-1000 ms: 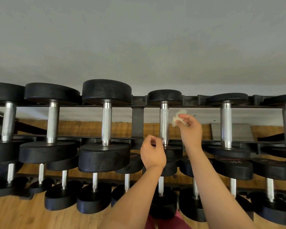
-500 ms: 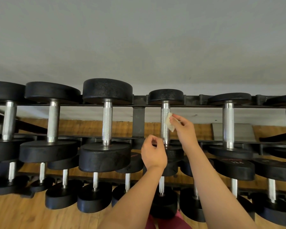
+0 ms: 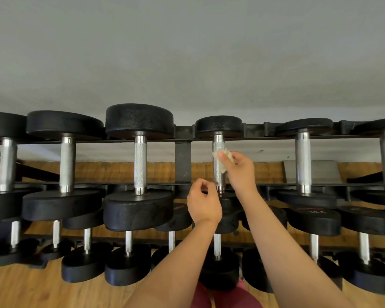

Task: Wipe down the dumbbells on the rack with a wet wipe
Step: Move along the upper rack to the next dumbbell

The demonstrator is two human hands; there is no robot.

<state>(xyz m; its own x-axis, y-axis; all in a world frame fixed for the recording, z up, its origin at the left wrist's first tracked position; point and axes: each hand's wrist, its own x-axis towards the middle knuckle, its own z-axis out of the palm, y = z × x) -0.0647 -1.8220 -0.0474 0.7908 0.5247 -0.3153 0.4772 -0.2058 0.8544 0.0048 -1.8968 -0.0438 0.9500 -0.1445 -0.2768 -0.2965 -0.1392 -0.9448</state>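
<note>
Behind is a plain grey wall (image 3: 187,52), below a wooden floor (image 3: 20,292), and at the bottom edge my dark red clothing (image 3: 231,297).

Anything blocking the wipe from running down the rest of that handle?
Nothing visible covers it. The right hand presses the wet wipe on the dumbbell handle; bare metal shows below. The left hand curls close beside its lower end.

The black metal two-tier rack (image 3: 183,161) spans mid-frame, below the grey wall (image 3: 187,52) and above the wooden floor (image 3: 20,287). Right of centre, the right hand (image 3: 240,172) holds the crumpled white wet wipe (image 3: 221,167) against the small black-headed steel-handled dumbbell (image 3: 218,126) on the top tier. The left hand (image 3: 203,203) is just lower left.
</note>
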